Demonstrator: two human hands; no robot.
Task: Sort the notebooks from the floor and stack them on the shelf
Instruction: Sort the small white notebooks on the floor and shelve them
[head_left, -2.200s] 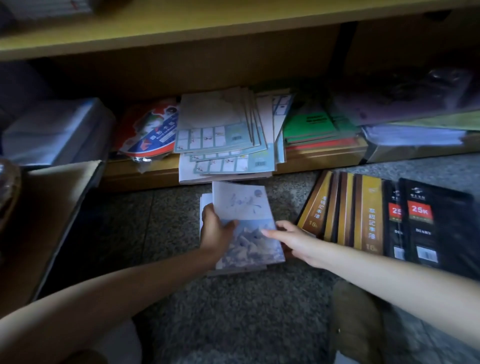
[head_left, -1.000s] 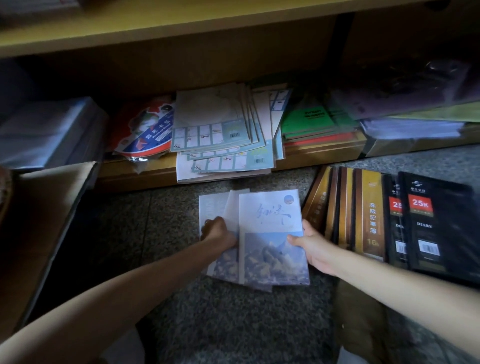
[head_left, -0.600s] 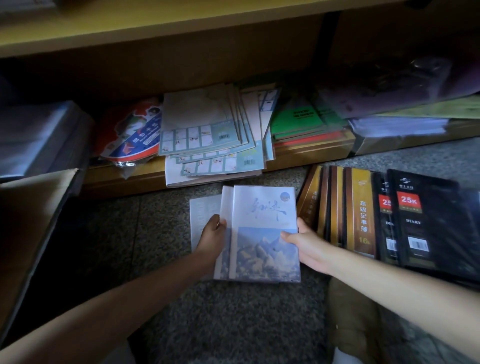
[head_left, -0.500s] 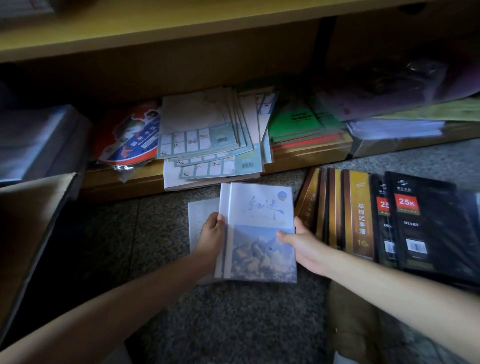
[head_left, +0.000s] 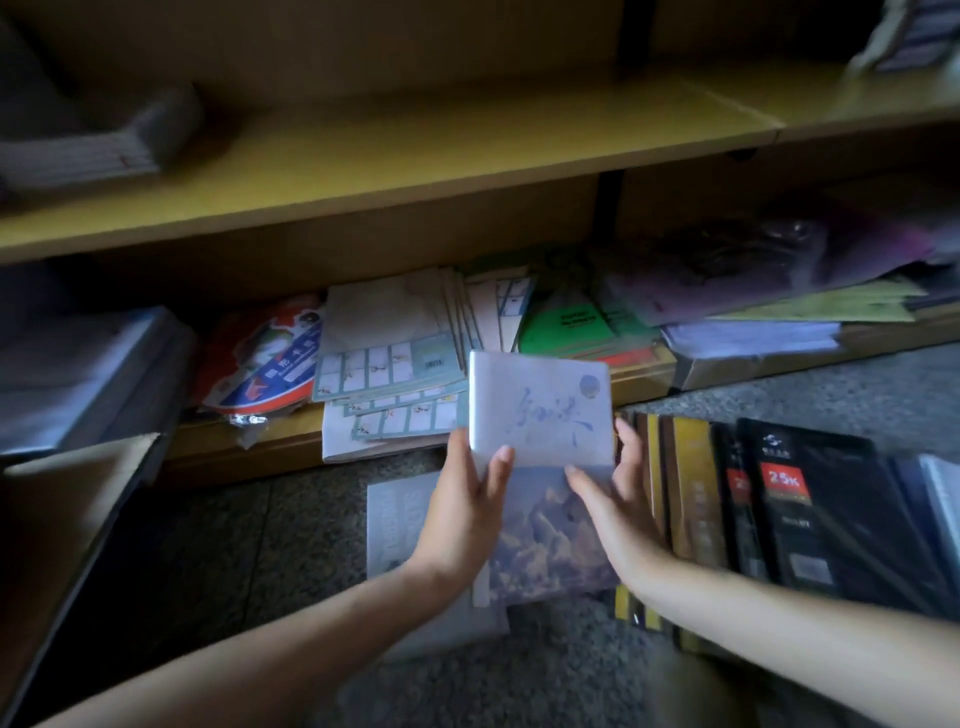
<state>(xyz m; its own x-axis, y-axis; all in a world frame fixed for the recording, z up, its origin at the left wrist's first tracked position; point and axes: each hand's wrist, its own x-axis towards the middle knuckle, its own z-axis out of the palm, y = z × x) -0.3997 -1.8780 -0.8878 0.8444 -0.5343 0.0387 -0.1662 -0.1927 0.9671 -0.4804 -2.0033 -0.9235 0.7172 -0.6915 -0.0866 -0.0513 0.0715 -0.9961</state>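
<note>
I hold a small stack of pale notebooks (head_left: 540, 415) with a mountain picture on the cover, lifted off the floor and tilted up toward the low shelf (head_left: 249, 447). My left hand (head_left: 462, 514) grips its left edge and my right hand (head_left: 613, 499) grips its right edge. One more pale notebook (head_left: 395, 514) lies on the speckled floor below my left hand. Gold-and-brown notebooks (head_left: 691, 493) and black 25K diaries (head_left: 810, 509) lie in a row on the floor to the right.
The low shelf holds a fanned pile of grid-printed booklets (head_left: 389, 353), a red-and-blue packet (head_left: 260, 358), green books (head_left: 576, 322) and wrapped stacks (head_left: 753, 332). A wide shelf board (head_left: 415, 156) runs above. A cardboard flap (head_left: 67, 499) stands at the left.
Both hands gathered the fanned mountain-cover notebooks into one stack and raised it off the floor toward the shelf. The view tilted up, showing the upper shelf board.
</note>
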